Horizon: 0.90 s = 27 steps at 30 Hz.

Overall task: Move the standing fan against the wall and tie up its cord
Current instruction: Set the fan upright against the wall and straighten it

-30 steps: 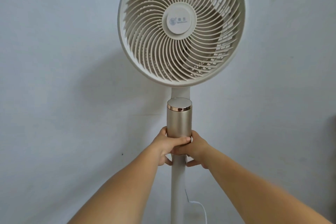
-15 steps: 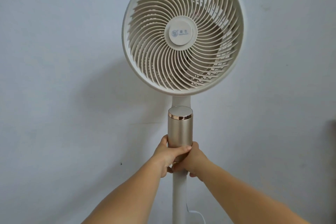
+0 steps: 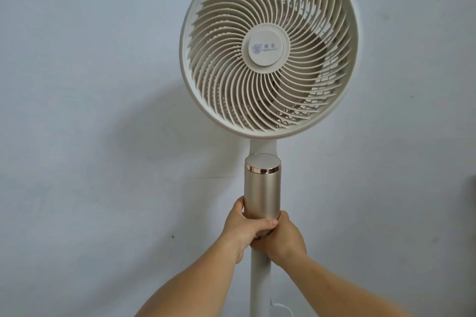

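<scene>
The cream standing fan [image 3: 268,46] stands upright close in front of a pale wall, its round grille facing me. Below the head is a gold cylinder [image 3: 262,190] atop a white pole [image 3: 260,280]. My left hand [image 3: 240,229] grips the bottom of the gold cylinder from the left, thumb across its front. My right hand [image 3: 283,238] grips the pole's top from the right, just below. A short loop of white cord [image 3: 279,307] shows right of the pole at the bottom edge. The fan's base is out of view.
The pale grey-blue wall [image 3: 90,110] fills the background, with the fan's shadow on it to the left. A dark object [image 3: 473,188] is cut off at the right edge.
The fan has sunk lower in view over the second, its head now fully visible. Both hands keep their grip, the right hand wrapping tighter round the pole.
</scene>
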{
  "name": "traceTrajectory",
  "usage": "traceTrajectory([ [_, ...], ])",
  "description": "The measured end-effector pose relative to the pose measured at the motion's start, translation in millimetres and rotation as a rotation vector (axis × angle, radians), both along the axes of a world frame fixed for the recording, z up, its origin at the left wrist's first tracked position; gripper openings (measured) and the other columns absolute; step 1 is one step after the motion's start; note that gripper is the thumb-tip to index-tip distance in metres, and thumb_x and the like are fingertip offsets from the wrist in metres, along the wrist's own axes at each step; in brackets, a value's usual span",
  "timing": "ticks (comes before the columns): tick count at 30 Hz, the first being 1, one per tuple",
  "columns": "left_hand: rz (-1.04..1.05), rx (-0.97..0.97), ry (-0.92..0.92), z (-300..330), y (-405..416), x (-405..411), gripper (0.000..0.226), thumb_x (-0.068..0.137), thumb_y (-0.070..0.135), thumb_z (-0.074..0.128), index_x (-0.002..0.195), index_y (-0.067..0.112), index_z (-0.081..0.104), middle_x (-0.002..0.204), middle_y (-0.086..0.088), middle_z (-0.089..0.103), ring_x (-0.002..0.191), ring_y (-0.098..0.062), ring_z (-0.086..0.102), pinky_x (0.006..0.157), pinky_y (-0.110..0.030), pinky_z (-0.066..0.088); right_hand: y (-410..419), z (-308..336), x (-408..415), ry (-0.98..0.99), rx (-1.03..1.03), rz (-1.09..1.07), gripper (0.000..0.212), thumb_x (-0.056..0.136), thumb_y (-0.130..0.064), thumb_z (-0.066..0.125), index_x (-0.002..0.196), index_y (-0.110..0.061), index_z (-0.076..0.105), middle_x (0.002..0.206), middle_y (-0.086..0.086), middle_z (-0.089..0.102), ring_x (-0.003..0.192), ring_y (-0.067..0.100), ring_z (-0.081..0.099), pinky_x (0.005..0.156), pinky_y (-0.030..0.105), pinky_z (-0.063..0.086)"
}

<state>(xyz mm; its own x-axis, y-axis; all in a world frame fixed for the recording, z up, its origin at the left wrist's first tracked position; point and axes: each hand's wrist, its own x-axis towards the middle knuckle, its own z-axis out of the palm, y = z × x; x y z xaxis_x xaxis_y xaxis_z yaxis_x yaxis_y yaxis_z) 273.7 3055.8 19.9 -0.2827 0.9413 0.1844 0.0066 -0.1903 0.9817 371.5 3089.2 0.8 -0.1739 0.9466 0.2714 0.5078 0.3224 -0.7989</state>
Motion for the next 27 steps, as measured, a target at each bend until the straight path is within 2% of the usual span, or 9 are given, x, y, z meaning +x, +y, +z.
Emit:
traceTrajectory([
  [3,0.034,0.024,0.005,-3.5,6.1,4.6,0.071,0.053,0.015,0.086,0.112,0.031,0.051,0.104,0.004,0.067,0.094,-0.015,0.065,0.078,-0.031,0.053,5.6,2.2,3.1,-0.027,-0.007,-0.005,0.055,0.059,-0.039,0.074,0.1,-0.021,0.042,0.08,-0.009,0.062,0.071,0.01,0.062,0.063,0.028,0.053],
  [7,0.052,0.057,0.009,-3.1,17.2,12.7,0.067,0.052,0.015,0.086,0.108,0.03,0.052,0.103,0.003,0.067,0.093,-0.014,0.065,0.081,-0.031,0.053,16.5,5.2,9.9,-0.033,-0.018,-0.007,0.057,0.057,-0.039,0.074,0.102,-0.021,0.043,0.083,-0.009,0.064,0.076,0.011,0.064,0.069,0.03,0.055],
  [10,0.06,0.075,0.023,-0.5,24.8,21.3,0.062,0.051,0.015,0.085,0.102,0.032,0.053,0.102,0.003,0.066,0.091,-0.013,0.065,0.074,-0.026,0.053,26.1,8.2,18.5,-0.029,-0.022,0.017,0.058,0.058,-0.035,0.075,0.105,-0.02,0.045,0.086,-0.008,0.065,0.079,0.012,0.064,0.071,0.03,0.055],
  [15,0.07,0.093,0.044,2.0,38.4,32.9,0.063,0.053,0.017,0.084,0.105,0.031,0.052,0.1,0.006,0.065,0.089,-0.009,0.064,0.064,-0.019,0.049,41.1,10.7,33.1,0.014,-0.031,0.07,0.06,0.057,-0.027,0.075,0.109,-0.018,0.047,0.09,-0.006,0.066,0.082,0.013,0.065,0.075,0.032,0.056],
  [19,0.088,0.089,0.055,-5.8,45.7,39.6,0.058,0.053,0.018,0.083,0.101,0.032,0.054,0.097,0.003,0.066,0.089,-0.012,0.066,0.072,-0.027,0.054,49.3,3.7,39.5,0.06,-0.055,0.098,0.063,0.053,-0.029,0.075,0.109,-0.02,0.047,0.092,-0.006,0.067,0.085,0.014,0.065,0.079,0.035,0.056],
  [21,0.081,0.079,0.053,-5.9,47.7,40.7,0.06,0.054,0.019,0.083,0.104,0.03,0.053,0.098,0.004,0.066,0.089,-0.011,0.065,0.07,-0.025,0.053,52.4,2.7,41.1,0.067,-0.065,0.114,0.062,0.054,-0.027,0.075,0.109,-0.021,0.046,0.093,-0.007,0.066,0.086,0.013,0.065,0.079,0.035,0.056],
  [23,0.068,0.066,0.054,-5.0,49.3,40.2,0.064,0.055,0.02,0.083,0.109,0.03,0.051,0.1,0.005,0.065,0.091,-0.011,0.064,0.066,-0.021,0.051,55.1,3.4,42.2,0.063,-0.083,0.126,0.06,0.056,-0.025,0.076,0.108,-0.021,0.046,0.093,-0.007,0.066,0.084,0.012,0.065,0.074,0.031,0.056],
  [24,0.063,0.06,0.052,-4.8,49.3,39.8,0.067,0.054,0.021,0.083,0.112,0.03,0.05,0.101,0.005,0.065,0.092,-0.011,0.064,0.065,-0.021,0.05,56.2,3.8,42.3,0.06,-0.094,0.131,0.06,0.056,-0.025,0.076,0.107,-0.021,0.046,0.091,-0.006,0.066,0.08,0.011,0.065,0.066,0.027,0.054],
  [27,0.068,0.037,0.067,-5.7,45.8,40.5,0.074,0.053,0.026,0.083,0.117,0.033,0.047,0.103,0.006,0.065,0.094,-0.011,0.064,0.066,-0.021,0.051,56.2,5.2,42.6,0.019,-0.116,0.132,0.057,0.055,-0.028,0.076,0.102,-0.022,0.043,0.083,-0.007,0.063,0.065,0.006,0.059,0.047,0.017,0.041],
])
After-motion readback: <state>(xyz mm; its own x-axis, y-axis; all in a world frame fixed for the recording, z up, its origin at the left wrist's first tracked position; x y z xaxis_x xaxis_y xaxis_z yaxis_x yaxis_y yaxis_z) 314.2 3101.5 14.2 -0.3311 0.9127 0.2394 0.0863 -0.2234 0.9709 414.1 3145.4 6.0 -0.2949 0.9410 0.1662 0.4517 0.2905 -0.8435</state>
